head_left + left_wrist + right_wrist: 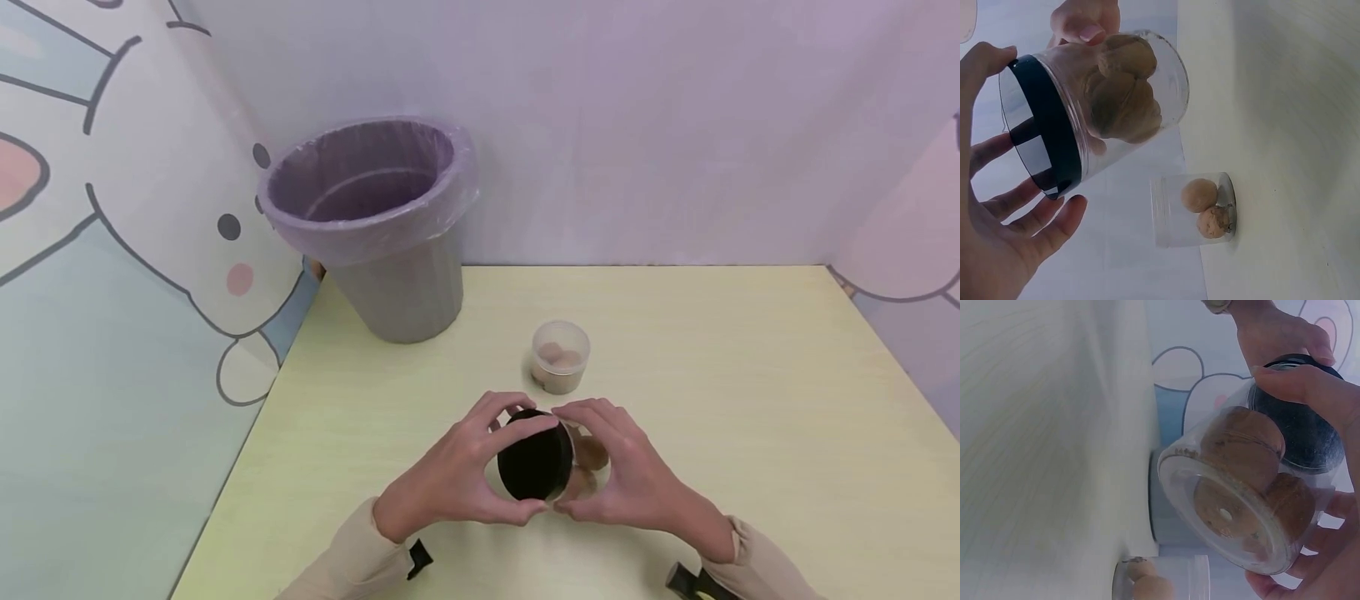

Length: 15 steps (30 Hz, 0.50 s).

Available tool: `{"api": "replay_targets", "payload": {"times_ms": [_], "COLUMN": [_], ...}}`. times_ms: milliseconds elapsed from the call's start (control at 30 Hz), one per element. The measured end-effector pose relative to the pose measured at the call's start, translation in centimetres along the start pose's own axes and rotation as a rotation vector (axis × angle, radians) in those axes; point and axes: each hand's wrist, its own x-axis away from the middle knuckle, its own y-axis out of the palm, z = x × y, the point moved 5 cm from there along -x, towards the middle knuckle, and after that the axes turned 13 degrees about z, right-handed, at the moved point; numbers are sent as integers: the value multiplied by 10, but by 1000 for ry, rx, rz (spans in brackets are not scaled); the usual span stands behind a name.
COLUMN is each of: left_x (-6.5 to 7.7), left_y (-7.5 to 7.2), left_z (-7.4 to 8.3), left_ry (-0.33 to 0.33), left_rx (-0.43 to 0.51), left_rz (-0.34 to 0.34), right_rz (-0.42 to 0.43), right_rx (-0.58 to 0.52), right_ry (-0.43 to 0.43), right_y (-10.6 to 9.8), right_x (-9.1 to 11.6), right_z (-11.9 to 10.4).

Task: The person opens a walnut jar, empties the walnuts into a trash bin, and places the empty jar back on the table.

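On your counter (712, 375), the lined bin (405, 287) stands back, likely leaving room. Your right hand (618, 458) grips the clear jar (1169, 81), your left hand (476, 462) its black lid (535, 457), opposed grips probably steadying it aloft, tilted. Beyond, the upright tub (1171, 215) presumably stops its walnut-like balls (1199, 195) rolling.

The left fingers (522, 432) partly hide the black jar lid (534, 464).

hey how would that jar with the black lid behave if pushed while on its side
The jar would probably roll, as its wall is round. It seems stiff, keeping its shape when gripped. The brown balls inside could shift, since empty space shows beside them.
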Motion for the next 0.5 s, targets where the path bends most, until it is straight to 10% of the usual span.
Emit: {"api": "replay_targets", "payload": {"times_ms": [500], "left_x": [2], "left_y": [0], "left_z": [-3], "left_ry": [-65], "left_rx": [-62], "left_rz": [34], "right_rz": [3], "right_rx": [25], "right_ry": [8], "right_y": [0], "right_x": [-2], "right_z": [-1]}}
